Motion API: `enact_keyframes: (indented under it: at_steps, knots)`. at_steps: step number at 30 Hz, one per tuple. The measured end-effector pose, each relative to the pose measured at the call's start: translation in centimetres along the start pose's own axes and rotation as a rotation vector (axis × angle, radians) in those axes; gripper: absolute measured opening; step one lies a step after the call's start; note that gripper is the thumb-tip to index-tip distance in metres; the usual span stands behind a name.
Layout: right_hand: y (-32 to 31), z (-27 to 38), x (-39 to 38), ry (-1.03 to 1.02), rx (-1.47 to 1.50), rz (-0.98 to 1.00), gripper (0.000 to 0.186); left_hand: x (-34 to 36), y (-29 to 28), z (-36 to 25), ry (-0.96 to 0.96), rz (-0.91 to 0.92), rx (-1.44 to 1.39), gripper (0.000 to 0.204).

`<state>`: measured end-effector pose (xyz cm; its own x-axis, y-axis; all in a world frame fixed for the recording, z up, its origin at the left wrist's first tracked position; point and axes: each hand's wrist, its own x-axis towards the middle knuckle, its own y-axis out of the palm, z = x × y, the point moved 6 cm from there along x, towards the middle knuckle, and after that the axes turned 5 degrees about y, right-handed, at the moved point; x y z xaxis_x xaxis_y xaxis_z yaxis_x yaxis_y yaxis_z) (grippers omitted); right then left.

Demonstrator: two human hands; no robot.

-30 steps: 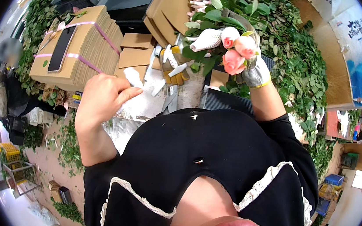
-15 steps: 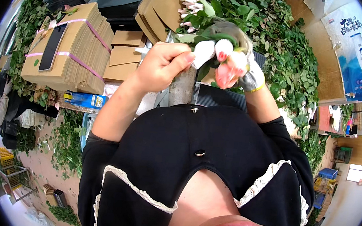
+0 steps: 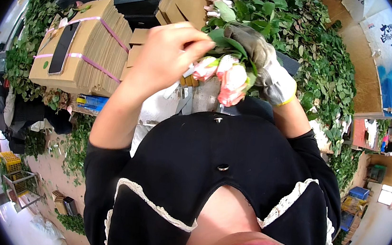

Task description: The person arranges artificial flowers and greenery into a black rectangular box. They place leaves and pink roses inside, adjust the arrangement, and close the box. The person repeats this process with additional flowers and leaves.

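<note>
Roses [image 3: 233, 82] clasped in gloved right hand [image 3: 263, 60], bare left hand [image 3: 169, 52] beside, its grip unclear

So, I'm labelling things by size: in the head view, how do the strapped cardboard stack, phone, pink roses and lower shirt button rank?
Largest to smallest:
Strapped cardboard stack
Pink roses, taken together
Phone
Lower shirt button

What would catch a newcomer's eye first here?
Probably the pink roses near the centre, held in the gloved right hand, with the bare left hand close beside them. Next, the strapped cardboard bundle at left with a dark phone on it, then the green leaves massed at right.
</note>
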<state>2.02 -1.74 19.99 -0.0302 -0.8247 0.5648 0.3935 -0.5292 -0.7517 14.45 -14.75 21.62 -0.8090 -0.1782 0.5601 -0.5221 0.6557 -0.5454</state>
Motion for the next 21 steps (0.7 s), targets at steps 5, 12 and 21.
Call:
enact_keyframes:
  at_steps: [5, 12, 21]
  knots:
    - [2.6, -1.3, 0.6, 0.221, 0.084, 0.285, 0.048, 0.8, 5.2, 3.0, -0.409, 0.578, -0.201, 0.03]
    - [3.4, -0.9, 1.1, 0.084, 0.02, 0.215, 0.047, -2.1, 6.4, 6.4, -0.573, 0.568, -0.536, 0.028]
    - [5.3, -1.7, 0.5, 0.181, -0.005, 0.397, 0.049, -5.9, 4.0, 7.4, -0.517, 0.464, -0.568, 0.01]
